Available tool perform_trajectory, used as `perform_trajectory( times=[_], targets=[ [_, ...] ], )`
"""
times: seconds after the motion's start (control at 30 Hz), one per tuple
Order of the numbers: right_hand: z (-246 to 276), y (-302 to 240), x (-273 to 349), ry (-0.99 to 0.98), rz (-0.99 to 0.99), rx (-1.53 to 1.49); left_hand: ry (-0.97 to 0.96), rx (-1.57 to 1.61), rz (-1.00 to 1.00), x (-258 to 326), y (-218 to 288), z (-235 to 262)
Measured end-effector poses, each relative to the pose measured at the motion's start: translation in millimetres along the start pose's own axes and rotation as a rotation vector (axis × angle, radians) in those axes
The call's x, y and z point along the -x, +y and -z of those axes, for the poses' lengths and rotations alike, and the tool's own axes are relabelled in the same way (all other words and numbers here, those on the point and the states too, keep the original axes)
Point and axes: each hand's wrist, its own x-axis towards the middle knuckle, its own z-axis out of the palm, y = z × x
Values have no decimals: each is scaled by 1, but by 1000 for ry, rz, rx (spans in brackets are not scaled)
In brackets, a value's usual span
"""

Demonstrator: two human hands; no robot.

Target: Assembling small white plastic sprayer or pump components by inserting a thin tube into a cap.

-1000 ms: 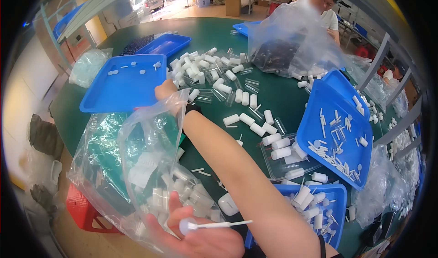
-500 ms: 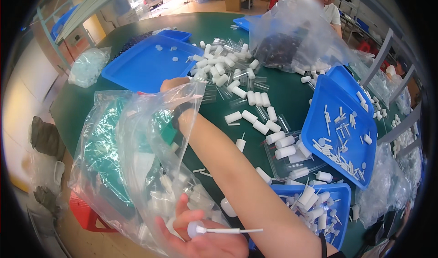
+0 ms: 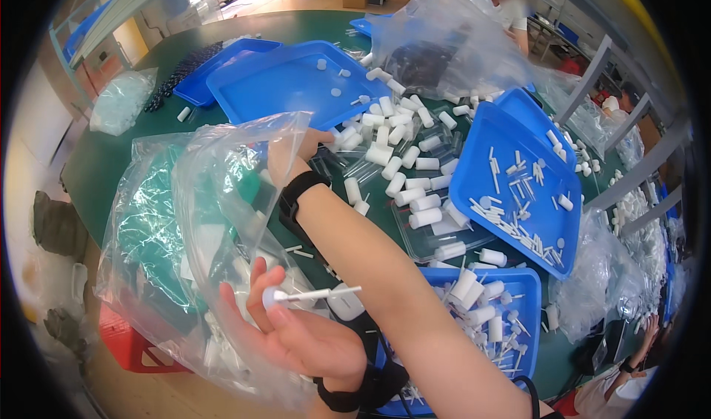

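Head view shows the left hand [image 3: 307, 337] low in the picture, palm up, its thumb and fingers pinching a white swab-like stick with a round cap [image 3: 296, 296] just beside the mouth of a big clear plastic bag [image 3: 192, 249]. The right hand [image 3: 290, 152] reaches forward across the green table [image 3: 104, 160] and grips the far rim of that bag, fingers closed on the film, holding it open; a black band sits on each wrist. Pale capped pieces already lie heaped in the bottom of the bag, so a fair share seems packed.

Much looks left to do: a loose scatter of white caps [image 3: 404, 160] covers the table beyond the right hand, the blue tray at right [image 3: 474, 141] carries thin sticks and caps, and the near blue tray [image 3: 529, 286] is crowded with assembled pieces. A far blue tray [image 3: 289, 86] holds only a few caps. Across the table another person [image 3: 511, 4] handles a second clear bag [image 3: 444, 41], and a small filled bag [image 3: 122, 101] lies at the left edge.
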Motion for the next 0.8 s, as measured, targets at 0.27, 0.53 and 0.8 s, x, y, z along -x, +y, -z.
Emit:
perform_trajectory(
  times=[0.27,0.53,0.8],
  targets=[
    [16,-56,64,-57,33,92,67,46,50,1,8,-8],
    [2,-84,-25,-222,313,520,49,-86,-91,3,-2,-7],
    [-9,-64,-144,-337,363,651,-159,-159,-248,10,-12,16]
  ],
)
